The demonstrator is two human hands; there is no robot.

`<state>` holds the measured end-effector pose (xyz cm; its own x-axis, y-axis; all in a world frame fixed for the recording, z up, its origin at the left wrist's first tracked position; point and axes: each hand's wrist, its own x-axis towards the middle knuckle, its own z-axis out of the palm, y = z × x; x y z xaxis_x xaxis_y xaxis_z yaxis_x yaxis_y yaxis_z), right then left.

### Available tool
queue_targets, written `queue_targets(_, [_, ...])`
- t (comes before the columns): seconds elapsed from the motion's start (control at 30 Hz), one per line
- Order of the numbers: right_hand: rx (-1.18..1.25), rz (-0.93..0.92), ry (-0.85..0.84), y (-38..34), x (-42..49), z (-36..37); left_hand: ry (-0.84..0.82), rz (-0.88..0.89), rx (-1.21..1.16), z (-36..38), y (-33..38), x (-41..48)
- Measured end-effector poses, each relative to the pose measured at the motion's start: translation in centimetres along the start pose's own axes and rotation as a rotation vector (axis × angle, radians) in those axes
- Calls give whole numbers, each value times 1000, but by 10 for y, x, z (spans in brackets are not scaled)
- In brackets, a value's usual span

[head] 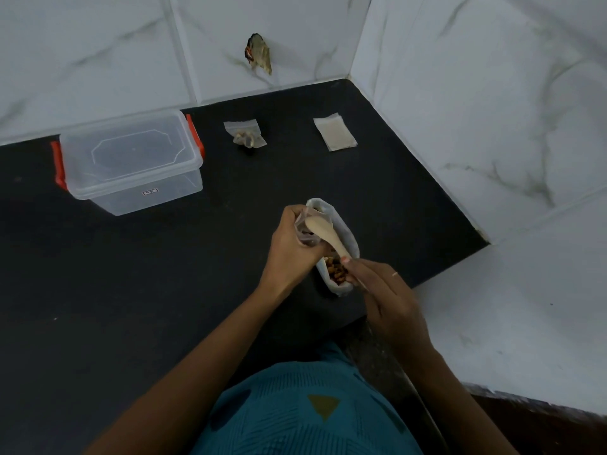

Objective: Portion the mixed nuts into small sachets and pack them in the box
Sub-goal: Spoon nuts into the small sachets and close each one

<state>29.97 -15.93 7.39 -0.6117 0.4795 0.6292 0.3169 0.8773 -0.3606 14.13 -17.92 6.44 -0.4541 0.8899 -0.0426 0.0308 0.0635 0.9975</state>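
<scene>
Filling is in hand: a sachet [303, 237] is pinched open by the left hand [290, 249] over the nut bag [348, 241], and a spoon [323, 233] is gripped by the right hand [387, 300]. 1 filled sachet [246, 137] lies on the table [164, 274] near the lidded box [131, 162]. Sealing is called for next.

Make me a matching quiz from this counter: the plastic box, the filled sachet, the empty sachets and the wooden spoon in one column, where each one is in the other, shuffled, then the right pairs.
Column one
1. plastic box
2. filled sachet
3. empty sachets
4. wooden spoon

Column two
A. held in the right hand
B. back left, lid on
C. back right, in a flat stack
D. back middle, lying alone

Pairs: 1-B, 2-D, 3-C, 4-A
</scene>
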Motion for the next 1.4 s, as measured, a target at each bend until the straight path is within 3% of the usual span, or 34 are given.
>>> queue_targets(0.1, [22, 18, 47, 1, -1, -1, 8, -10, 2, 0, 1, -1])
queue_targets(0.2, [91, 90, -50, 3, -2, -1, 2, -3, 5, 0, -1, -1])
queue_targets(0.3, [364, 434, 62, -3, 8, -8, 15, -20, 10, -1, -3, -1])
queue_targets(0.4, [801, 834, 176, -5, 18, -16, 6, -14, 25, 0, -2, -1])
queue_targets(0.53, [993, 923, 184, -3, 23, -21, 6, -6, 32, 0, 0, -2])
queue_targets(0.63, [924, 901, 177, -4, 24, -21, -6, -4, 42, 0, -1, -2])
queue_targets(0.83, [560, 810, 163, 14, 22, -24, -39, 17, 100, -5, -13, -3])
queue_targets(1.17, [50, 513, -304, 60, -26, 37, -14, -2, 78, -12, -23, -8])
queue_targets(1.4, [-94, 496, -427, 57, -34, 37, -29, -7, 63, -10, -21, -8])
